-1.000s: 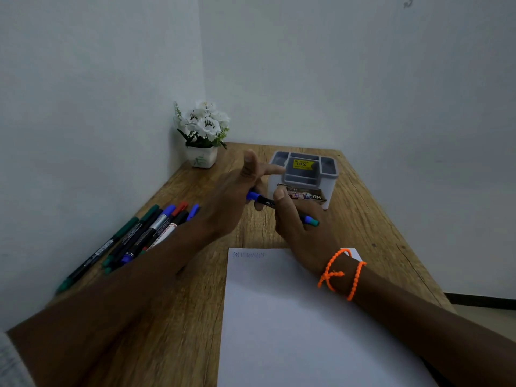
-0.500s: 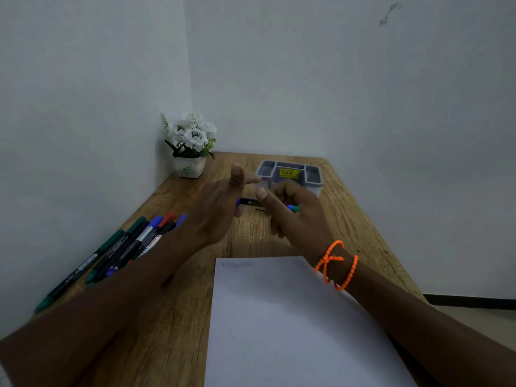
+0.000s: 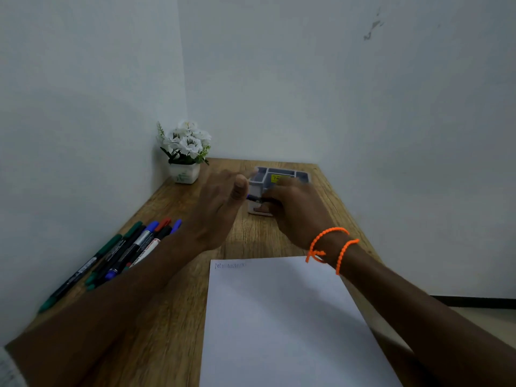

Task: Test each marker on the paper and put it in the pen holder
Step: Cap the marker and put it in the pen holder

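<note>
Both hands hover before the grey holder at the desk's far end. Right hand is closed around a blue-tipped marker; left hand is spread, empty. Other markers lie left of the paper.

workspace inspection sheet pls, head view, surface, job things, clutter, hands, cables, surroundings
surface: wooden table, set in a wall corner.
job's things: paper near the front, a short scribble at its top left; spare markers in a row by the left wall; grey pen holder at the back, yellow sticker inside; one marker held in front of the holder.
clutter: flower pot in the back corner.
hands: left hand open, by the marker's blue end; right hand closed on the marker, orange bracelet on the wrist; both blurred.
cables: nothing seen.
surroundings: white walls, one scuffed.
</note>
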